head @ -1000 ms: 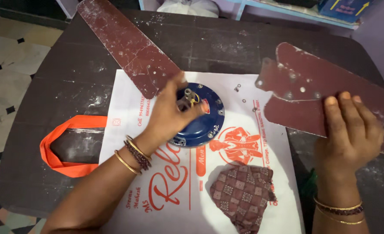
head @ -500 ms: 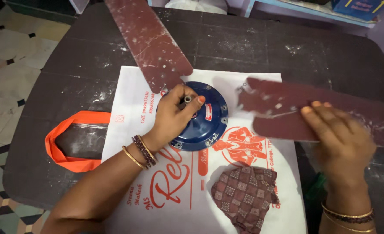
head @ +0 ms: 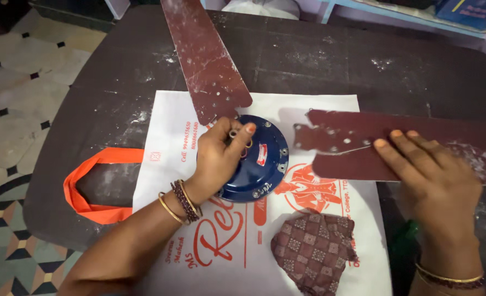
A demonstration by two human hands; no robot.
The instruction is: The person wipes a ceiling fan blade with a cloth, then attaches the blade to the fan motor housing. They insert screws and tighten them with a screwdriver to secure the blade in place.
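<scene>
Round dark-blue metal fan motor housing [head: 262, 159] gripped at centre shaft by left hand [head: 218, 156]; loose maroon fan blade [head: 396, 145] pressed flat under open right hand [head: 432, 175]

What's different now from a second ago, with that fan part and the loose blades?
The right hand has slid the stacked dark red metal fan blades leftwards until their holed ends nearly meet the round blue fan motor housing. The left hand stays on the housing, fingers at its centre shaft. The other dark red blade, the white printed bag and the brown patterned cloth stayed put.
</scene>
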